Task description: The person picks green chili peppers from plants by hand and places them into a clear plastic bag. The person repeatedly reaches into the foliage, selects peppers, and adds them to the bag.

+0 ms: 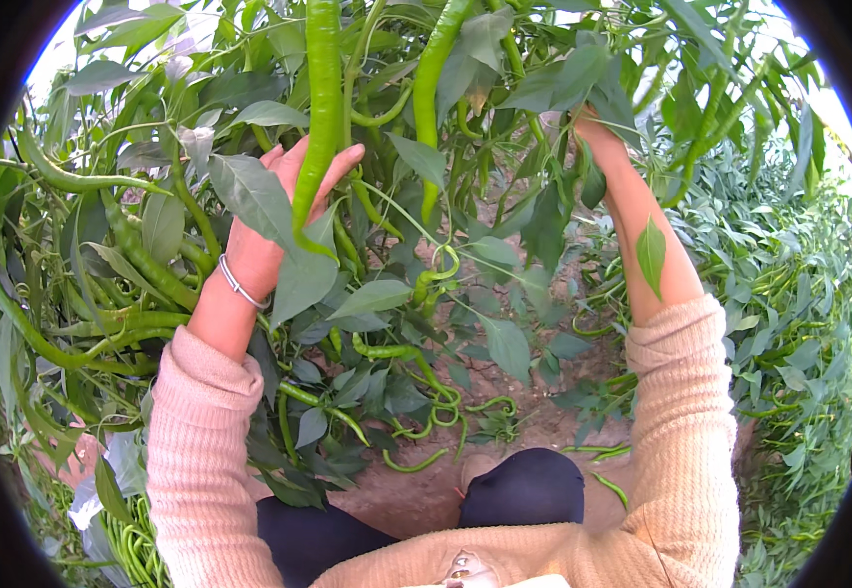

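Note:
My left hand (293, 167) reaches up into the pepper plants, its thumb and fingers apart. A long green pepper (323, 95) hangs in front of its palm, and a broad leaf (257, 192) covers part of the hand. A silvery bangle (238, 285) circles the left wrist. Farther right, my right hand (593, 131) goes in among leaves (580, 77); its fingers are hidden, so what they touch does not show. Between the hands hangs another long green pepper (429, 95). Curled peppers (437, 275) dangle lower down.
More peppers (150, 268) crowd the left-hand plants. Below lies bare soil (367, 500), with loose peppers (415, 463) near my bent knees (525, 489). At lower left, a clear plastic bag (99, 507) stands by a heap of peppers (135, 547). Dense plants (800, 353) line the right side.

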Demonstrator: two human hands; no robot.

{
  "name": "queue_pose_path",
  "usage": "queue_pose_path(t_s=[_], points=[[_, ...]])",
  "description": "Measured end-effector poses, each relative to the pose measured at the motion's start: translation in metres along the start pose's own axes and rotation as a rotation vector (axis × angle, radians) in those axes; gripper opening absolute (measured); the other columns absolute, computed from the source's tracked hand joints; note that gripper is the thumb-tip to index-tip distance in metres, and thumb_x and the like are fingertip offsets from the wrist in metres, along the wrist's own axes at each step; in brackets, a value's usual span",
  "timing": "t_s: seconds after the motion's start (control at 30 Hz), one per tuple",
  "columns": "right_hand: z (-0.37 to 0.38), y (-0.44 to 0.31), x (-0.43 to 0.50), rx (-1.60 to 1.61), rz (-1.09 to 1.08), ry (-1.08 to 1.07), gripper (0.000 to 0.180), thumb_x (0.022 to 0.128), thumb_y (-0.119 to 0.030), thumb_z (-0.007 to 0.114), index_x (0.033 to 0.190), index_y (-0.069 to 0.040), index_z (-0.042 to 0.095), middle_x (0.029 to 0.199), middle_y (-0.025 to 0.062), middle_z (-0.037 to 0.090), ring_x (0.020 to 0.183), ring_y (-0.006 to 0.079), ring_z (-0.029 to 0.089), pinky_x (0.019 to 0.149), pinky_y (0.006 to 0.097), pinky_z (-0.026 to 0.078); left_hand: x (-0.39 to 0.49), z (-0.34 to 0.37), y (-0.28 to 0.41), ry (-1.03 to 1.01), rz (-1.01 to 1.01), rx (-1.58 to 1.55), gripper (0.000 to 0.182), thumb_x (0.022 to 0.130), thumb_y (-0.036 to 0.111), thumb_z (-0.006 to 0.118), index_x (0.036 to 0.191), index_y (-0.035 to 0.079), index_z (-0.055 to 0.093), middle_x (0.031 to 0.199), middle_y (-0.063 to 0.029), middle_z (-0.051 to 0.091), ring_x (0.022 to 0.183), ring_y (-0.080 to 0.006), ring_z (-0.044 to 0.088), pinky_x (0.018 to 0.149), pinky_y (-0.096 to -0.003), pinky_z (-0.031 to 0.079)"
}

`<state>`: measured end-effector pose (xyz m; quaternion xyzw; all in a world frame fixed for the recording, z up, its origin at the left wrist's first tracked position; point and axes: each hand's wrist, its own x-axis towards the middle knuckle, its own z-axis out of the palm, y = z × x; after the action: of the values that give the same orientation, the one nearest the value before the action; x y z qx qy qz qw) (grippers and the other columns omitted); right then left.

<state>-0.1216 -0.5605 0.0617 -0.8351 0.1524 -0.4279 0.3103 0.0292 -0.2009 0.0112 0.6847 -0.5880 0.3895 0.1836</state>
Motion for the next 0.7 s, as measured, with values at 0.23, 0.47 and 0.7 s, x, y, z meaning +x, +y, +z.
queue_pose_path(t_s=[0.23,0.47,0.7], points=[[0.023,-0.024,0.028,0.669,0.430,-0.014,0.019,0.094,-0.021,0.058,0.107,-0.009,0.064,0.098,0.0012,0.063,0.078,0.0115,0.057,0.066,0.0286,0.045,0.005,-0.011,0.014,-0.042,-0.077,-0.105,0.064,0.077,-0.001,0.062,0.135,0.025,0.052,0.125,-0.0128,0.055,0.100,-0.0333,0.060,0.093,-0.0476,0.047],[0.011,-0.046,0.031,0.571,0.212,-0.004,0.021,0.095,-0.021,0.057,0.111,-0.009,0.061,0.099,0.0009,0.061,0.078,0.0107,0.055,0.063,0.0272,0.043,0.001,-0.009,0.007,-0.043,-0.068,-0.093,0.067,0.075,-0.003,0.065,0.136,0.022,0.051,0.129,-0.0140,0.052,0.101,-0.0334,0.059,0.098,-0.0472,0.045],[-0.002,-0.065,0.021,0.468,0.115,0.001,0.023,0.095,-0.021,0.055,0.114,-0.009,0.058,0.100,0.0005,0.059,0.078,0.0100,0.054,0.061,0.0258,0.041,0.002,-0.004,0.001,0.001,0.021,-0.120,0.073,0.066,-0.008,0.059,0.136,0.016,0.052,0.128,-0.0150,0.053,0.099,-0.0324,0.059,0.091,-0.0440,0.046]])
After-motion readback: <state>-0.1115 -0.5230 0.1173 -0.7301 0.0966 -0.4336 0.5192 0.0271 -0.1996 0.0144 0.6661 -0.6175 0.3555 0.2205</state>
